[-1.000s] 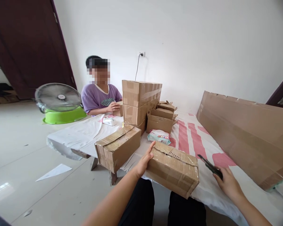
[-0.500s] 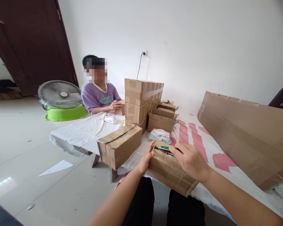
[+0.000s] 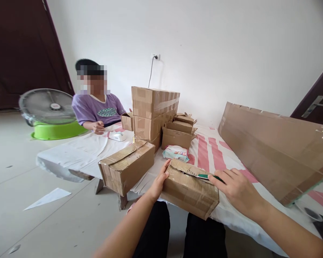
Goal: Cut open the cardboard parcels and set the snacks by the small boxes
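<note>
A taped cardboard box [image 3: 190, 195] lies at the near edge of the cloth-covered table, close to my knees. My left hand [image 3: 158, 184] grips its left end, thumb on the near side and fingers at the far corner. In my right hand [image 3: 238, 191] is a green-handled utility knife [image 3: 204, 176], its blade at the seam along the box's top. The tape there is slit and lifted at the left part of the seam. A soft packet of wipes [image 3: 175, 153] lies just behind the box.
Another taped box [image 3: 127, 170] stands to the left. Stacked cartons [image 3: 156, 104] and open small boxes [image 3: 176, 138] are behind. A large cardboard panel [image 3: 271, 150] leans on the right. Across the table a person [image 3: 97, 111] sits near a white object [image 3: 117, 136].
My right hand has drawn the knife rightward along the seam, while my left hand keeps its grip. The view has turned right. The person's hand has come off the small box.
</note>
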Demonstrator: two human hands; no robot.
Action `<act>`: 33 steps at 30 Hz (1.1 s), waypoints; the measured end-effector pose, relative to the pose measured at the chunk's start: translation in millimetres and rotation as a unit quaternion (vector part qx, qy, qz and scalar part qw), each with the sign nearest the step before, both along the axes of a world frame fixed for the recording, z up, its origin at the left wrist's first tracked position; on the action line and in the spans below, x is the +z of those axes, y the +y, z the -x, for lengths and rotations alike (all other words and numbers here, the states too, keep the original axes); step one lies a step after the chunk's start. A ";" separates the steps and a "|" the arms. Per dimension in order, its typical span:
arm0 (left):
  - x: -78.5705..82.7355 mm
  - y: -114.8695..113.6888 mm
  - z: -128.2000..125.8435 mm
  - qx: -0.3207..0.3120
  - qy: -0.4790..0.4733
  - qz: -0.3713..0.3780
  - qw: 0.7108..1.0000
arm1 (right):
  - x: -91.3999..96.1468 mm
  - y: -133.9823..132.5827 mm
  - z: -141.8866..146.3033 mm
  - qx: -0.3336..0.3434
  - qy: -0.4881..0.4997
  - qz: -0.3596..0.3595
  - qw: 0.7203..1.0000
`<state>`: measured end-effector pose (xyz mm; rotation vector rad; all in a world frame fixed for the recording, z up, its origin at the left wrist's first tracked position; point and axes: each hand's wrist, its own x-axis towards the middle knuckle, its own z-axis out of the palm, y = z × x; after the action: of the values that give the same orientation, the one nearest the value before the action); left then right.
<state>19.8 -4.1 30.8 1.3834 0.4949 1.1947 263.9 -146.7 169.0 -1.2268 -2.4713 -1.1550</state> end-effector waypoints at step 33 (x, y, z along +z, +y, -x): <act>-2.8 1.3 2.1 0.014 0.010 -0.028 0.999 | -14.4 -56.1 -80.2 -0.080 0.134 -0.027 0.987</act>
<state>17.7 -2.8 28.0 1.4419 0.4987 1.2261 344.1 -202.8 154.6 -1.4793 -2.1672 -1.0065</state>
